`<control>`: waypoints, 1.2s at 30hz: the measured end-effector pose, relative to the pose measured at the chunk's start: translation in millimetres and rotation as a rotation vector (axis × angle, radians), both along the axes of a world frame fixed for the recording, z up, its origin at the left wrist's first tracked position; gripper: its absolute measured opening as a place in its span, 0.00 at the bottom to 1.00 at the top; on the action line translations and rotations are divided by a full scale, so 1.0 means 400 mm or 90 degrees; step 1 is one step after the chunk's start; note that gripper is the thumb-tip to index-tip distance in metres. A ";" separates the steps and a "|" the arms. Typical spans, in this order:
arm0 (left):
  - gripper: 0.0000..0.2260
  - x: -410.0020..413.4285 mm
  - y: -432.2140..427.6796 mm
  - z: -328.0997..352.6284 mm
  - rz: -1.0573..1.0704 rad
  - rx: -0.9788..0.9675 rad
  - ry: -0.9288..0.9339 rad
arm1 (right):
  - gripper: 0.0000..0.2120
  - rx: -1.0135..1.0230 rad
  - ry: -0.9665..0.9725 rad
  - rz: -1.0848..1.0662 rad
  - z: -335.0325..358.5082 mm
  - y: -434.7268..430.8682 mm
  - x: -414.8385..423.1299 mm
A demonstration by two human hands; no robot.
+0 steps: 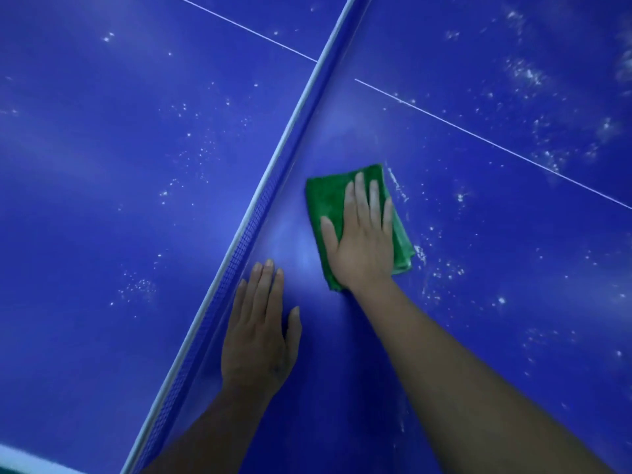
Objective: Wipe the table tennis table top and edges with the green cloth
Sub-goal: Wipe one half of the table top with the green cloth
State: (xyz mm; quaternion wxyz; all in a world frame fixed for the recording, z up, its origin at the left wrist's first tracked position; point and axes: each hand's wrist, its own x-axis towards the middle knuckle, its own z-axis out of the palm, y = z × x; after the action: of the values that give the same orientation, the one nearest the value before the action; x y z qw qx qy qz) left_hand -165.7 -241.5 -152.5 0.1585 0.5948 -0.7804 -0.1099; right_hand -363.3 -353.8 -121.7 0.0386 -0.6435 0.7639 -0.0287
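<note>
The blue table tennis table top (478,234) fills the view, dotted with white dust specks. A folded green cloth (328,203) lies flat on it just right of the net. My right hand (362,237) presses on the cloth with straight, spread fingers and covers most of it. A line of white dust sits along the cloth's right edge. My left hand (260,330) rests flat on the table beside the net, fingers straight, holding nothing.
The net (273,186) with its white top band runs diagonally from bottom left to top centre and splits the table in two halves. A thin white centre line (492,143) crosses the right half. The table's white edge (20,456) shows at bottom left.
</note>
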 end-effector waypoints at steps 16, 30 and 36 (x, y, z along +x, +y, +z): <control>0.34 -0.157 -0.234 0.000 -0.013 0.018 -0.106 | 0.38 -0.015 -0.014 0.170 -0.013 -0.106 -0.108; 0.34 -0.169 -0.243 -0.023 0.002 -0.011 -0.081 | 0.38 0.027 -0.038 0.069 -0.003 -0.496 -0.044; 0.33 -0.172 -0.246 -0.019 0.007 -0.017 -0.065 | 0.37 0.015 -0.042 -0.068 0.005 -0.405 -0.274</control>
State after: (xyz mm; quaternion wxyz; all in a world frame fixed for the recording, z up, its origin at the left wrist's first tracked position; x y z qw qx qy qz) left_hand -234.5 -339.8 -160.0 0.1267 0.6018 -0.7856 -0.0682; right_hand -472.8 -515.8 -119.9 0.0699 -0.6002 0.7957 -0.0428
